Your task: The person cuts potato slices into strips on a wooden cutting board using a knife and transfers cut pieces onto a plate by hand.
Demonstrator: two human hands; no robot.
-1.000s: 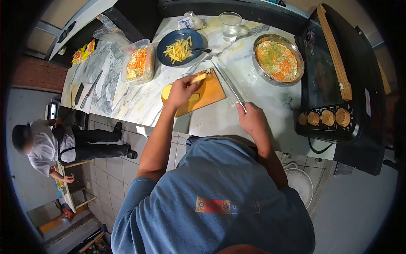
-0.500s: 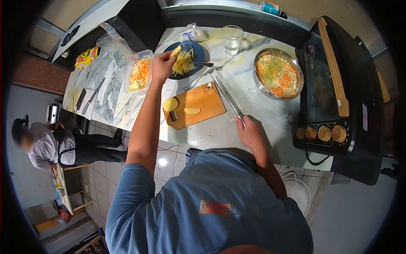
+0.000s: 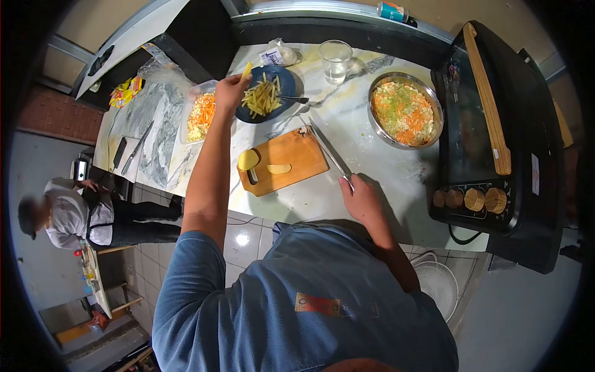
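Observation:
My left hand pinches a pale yellow potato strip over the left rim of a dark blue plate. A pile of potato strips and a utensil with a dark handle lie on that plate. My right hand grips a knife by its handle, its blade pointing away over the counter along the board's right edge. On the wooden cutting board are a cut potato piece and a flat potato slice.
Left of the plate stands a plastic container of shredded vegetables. A metal bowl of similar mix stands right, beside a black oven. Behind are a glass of water and a plastic bag. Another person stands far left.
My left hand has shifted slightly left and away from the strip pile, still with the potato strip. My right hand keeps the knife almost in place. The other person's head has tilted.

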